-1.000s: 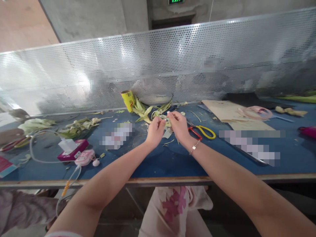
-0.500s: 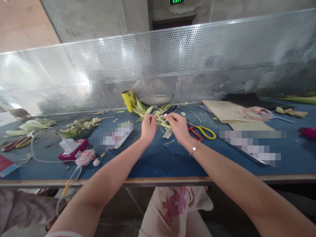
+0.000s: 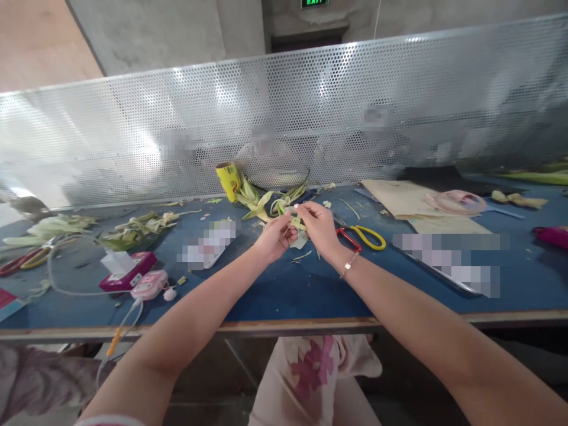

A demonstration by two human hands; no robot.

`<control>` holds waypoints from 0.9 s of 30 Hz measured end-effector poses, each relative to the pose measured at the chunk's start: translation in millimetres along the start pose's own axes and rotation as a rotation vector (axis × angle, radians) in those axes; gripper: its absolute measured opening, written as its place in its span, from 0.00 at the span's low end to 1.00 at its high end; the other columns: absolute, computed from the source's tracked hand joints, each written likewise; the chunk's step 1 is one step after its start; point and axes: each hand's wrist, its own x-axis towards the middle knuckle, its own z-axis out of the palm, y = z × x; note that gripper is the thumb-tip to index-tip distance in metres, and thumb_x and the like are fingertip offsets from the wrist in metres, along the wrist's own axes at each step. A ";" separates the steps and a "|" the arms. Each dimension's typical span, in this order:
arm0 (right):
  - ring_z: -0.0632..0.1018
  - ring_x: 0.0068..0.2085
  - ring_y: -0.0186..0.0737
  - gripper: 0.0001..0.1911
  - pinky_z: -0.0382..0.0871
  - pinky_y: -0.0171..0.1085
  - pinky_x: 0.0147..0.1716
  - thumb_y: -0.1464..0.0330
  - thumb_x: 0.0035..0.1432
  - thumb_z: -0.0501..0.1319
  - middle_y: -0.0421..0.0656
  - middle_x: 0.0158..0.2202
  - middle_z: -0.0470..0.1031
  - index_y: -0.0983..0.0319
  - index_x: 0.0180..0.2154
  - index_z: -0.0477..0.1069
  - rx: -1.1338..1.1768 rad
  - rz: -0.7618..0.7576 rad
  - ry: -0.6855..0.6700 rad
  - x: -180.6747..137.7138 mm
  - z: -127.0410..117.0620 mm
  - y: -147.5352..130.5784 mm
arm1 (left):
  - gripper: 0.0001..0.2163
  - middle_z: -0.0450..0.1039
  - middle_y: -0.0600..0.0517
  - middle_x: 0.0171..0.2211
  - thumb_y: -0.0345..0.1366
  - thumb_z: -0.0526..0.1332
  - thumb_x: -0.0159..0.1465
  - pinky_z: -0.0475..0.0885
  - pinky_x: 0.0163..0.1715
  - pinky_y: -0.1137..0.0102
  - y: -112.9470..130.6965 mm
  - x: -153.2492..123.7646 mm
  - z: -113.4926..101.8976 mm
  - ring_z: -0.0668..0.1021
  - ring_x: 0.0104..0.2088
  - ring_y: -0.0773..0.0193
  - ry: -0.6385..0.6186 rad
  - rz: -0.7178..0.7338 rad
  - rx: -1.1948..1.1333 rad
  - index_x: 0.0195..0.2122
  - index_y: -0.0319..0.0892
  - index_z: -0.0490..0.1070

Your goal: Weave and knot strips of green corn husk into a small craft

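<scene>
Pale green-yellow corn husk strips [image 3: 296, 221] lie between my two hands, over the middle of the table. My left hand [image 3: 276, 238] is closed, palm turned partly up, with its fingertips pinched at the left end of the strips. On the other side my right hand [image 3: 318, 223], with a bracelet at the wrist, pinches the strips between thumb and forefinger. Just behind my hands lie more corn husks [image 3: 254, 202], beside a tilted yellow tube [image 3: 228, 182]. Scissors with red and yellow handles [image 3: 370, 238] lie right of my right hand.
A perforated metal screen [image 3: 284, 112] stands along the back. Left are a husk pile [image 3: 137, 229], a purple box [image 3: 128, 273], a pink case [image 3: 149, 285] with a cable, and more scissors [image 3: 33, 260]. Brown paper [image 3: 394, 198] and a pink tape roll [image 3: 459, 202] lie right.
My left hand has turned palm upward and shifted slightly right and down, closer to my right hand. My right hand stays nearly in place on the husk strips.
</scene>
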 end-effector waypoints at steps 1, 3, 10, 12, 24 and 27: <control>0.64 0.23 0.32 0.13 0.58 0.34 0.23 0.58 0.52 0.60 0.38 0.21 0.66 0.60 0.24 0.69 -0.024 -0.021 0.002 0.0 -0.3 -0.6 | 0.14 0.63 0.58 0.16 0.41 0.65 0.57 0.68 0.21 0.79 -0.9 0.0 0.5 0.68 0.17 0.77 -0.012 0.004 0.014 0.25 0.39 0.63; 0.64 0.24 0.32 0.13 0.58 0.34 0.24 0.58 0.53 0.59 0.38 0.21 0.65 0.60 0.23 0.68 -0.063 -0.047 -0.001 0.1 -0.9 -0.9 | 0.13 0.63 0.59 0.16 0.40 0.65 0.58 0.67 0.21 0.79 -3.6 0.4 1.8 0.68 0.17 0.77 -0.010 0.042 0.064 0.25 0.39 0.62; 0.62 0.23 0.32 0.14 0.54 0.34 0.23 0.59 0.55 0.58 0.37 0.20 0.63 0.60 0.23 0.67 -0.100 -0.069 -0.066 -2.3 2.4 0.1 | 0.12 0.53 0.64 0.12 0.39 0.59 0.62 0.52 0.15 0.78 -7.4 -0.7 5.0 0.58 0.12 0.78 0.189 0.264 0.170 0.28 0.42 0.56; 0.61 0.22 0.32 0.14 0.53 0.34 0.22 0.59 0.54 0.58 0.37 0.19 0.62 0.60 0.23 0.67 -0.094 -0.049 -0.074 -3.7 3.6 -2.6 | 0.13 0.51 0.65 0.13 0.39 0.58 0.63 0.50 0.14 0.77 -5.3 -0.6 3.9 0.56 0.11 0.78 0.206 0.289 0.162 0.28 0.43 0.54; 0.57 0.16 0.28 0.22 0.50 0.33 0.16 0.49 0.52 0.59 0.34 0.14 0.54 0.61 0.24 0.69 0.009 0.109 -0.028 5.2 -2.0 9.1 | 0.13 0.49 0.66 0.11 0.41 0.56 0.64 0.49 0.14 0.76 -3.2 6.6 -4.8 0.54 0.10 0.77 0.101 0.335 0.232 0.28 0.44 0.53; 0.59 0.14 0.29 0.25 0.52 0.33 0.15 0.45 0.54 0.55 0.34 0.14 0.55 0.61 0.25 0.67 0.072 0.233 -0.079 6.3 -1.1 10.2 | 0.12 0.50 0.65 0.11 0.41 0.56 0.64 0.51 0.13 0.76 -4.9 7.9 -7.2 0.56 0.10 0.76 0.159 0.368 0.260 0.28 0.44 0.53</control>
